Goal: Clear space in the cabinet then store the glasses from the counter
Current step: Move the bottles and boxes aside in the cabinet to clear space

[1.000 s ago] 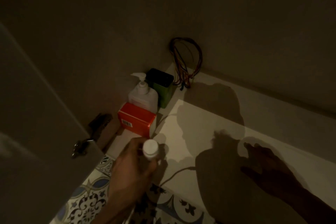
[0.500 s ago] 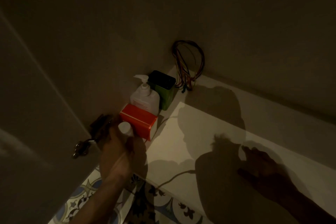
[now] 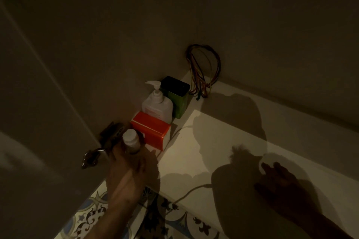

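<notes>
**Small bottle held at the shelf's left corner**

The left hand grips a white-capped bottle upright, touching the orange box at its two o'clock. The right hand lies spread flat on the cabinet shelf.

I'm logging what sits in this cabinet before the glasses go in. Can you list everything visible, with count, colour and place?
small bottle: 1, white cap, dark lower body, in the left hand's grip, in front of the orange box
orange box: 1, orange with a white end, by the left wall
pump bottle: 1, pale with white pump, behind the orange box
green tin: 1, green with black lid, back corner
wire bundle: 1, multicoloured, hanging at the back wall
shelf: 1, white, partly in shadow
cabinet door: 1, pale, open at left
hinge: 1, dark metal, on the door edge
patterned floor tiles: blue and black on white, below
left hand: 1, closed on the small bottle
right hand: 1, flat on the shelf, in shadow
</notes>
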A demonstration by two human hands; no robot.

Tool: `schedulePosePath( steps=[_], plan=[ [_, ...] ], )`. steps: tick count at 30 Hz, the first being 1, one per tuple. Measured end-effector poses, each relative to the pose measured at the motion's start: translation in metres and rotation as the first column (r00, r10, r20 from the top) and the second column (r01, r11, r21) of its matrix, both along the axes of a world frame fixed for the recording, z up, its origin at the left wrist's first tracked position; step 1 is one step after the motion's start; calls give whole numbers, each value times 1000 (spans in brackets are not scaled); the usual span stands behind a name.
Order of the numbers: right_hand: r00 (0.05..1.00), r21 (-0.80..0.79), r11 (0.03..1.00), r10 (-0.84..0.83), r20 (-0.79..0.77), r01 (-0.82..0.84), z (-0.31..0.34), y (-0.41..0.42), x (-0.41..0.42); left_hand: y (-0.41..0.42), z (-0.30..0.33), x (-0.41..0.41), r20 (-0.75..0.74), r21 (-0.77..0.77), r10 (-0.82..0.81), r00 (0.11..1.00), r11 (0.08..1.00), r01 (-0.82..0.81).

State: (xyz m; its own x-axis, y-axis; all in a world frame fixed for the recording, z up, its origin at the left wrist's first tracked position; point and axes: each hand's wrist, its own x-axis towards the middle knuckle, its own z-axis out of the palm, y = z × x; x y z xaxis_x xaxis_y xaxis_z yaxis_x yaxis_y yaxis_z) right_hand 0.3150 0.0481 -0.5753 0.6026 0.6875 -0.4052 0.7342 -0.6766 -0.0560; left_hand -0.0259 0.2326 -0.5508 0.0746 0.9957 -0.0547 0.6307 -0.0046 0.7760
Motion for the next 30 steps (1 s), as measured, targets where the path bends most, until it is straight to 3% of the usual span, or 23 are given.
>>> schedulePosePath(
  steps=[4, 7, 9, 10, 12, 14, 23, 26, 30],
  plan=[
    [999, -10, 1000, -22, -30, 21, 3, -3, 3, -35, 0, 1, -61, -56, 0, 998, 998, -4],
    [997, 1, 999, -38, -63, 38, 12, -8, 2, -60, 11, 21, -172, 40, -232, 957, 969, 242],
    [997, 24, 999, -40, -73, 42, 22, -13, 0, -70, 24, 43, -333, 81, -459, 824, 856, 510],
    [997, 34, 999, -39, -70, 41, 27, -15, -1, -71, 31, 55, -388, 26, -535, 751, 808, 589],
    [996, 49, 996, -69, -62, 72, 41, -22, 0, -67, 41, 80, -464, -113, -644, 608, 724, 681],
    [990, 59, 990, -123, -61, 127, 59, -31, 0, -64, 51, 107, -482, -149, -705, 521, 651, 744],
    [970, 115, 963, -237, -55, 242, 126, -61, -16, -64, 125, 181, -604, -349, -785, 139, 417, 839],
    [968, 108, 962, -246, -52, 250, 153, -70, -14, -70, 157, 196, -656, -357, -749, 95, 419, 835],
    [951, 137, 941, -304, -62, 310, 184, -79, -3, -86, 186, 215, -667, -311, -733, 130, 433, 846]
  ],
)
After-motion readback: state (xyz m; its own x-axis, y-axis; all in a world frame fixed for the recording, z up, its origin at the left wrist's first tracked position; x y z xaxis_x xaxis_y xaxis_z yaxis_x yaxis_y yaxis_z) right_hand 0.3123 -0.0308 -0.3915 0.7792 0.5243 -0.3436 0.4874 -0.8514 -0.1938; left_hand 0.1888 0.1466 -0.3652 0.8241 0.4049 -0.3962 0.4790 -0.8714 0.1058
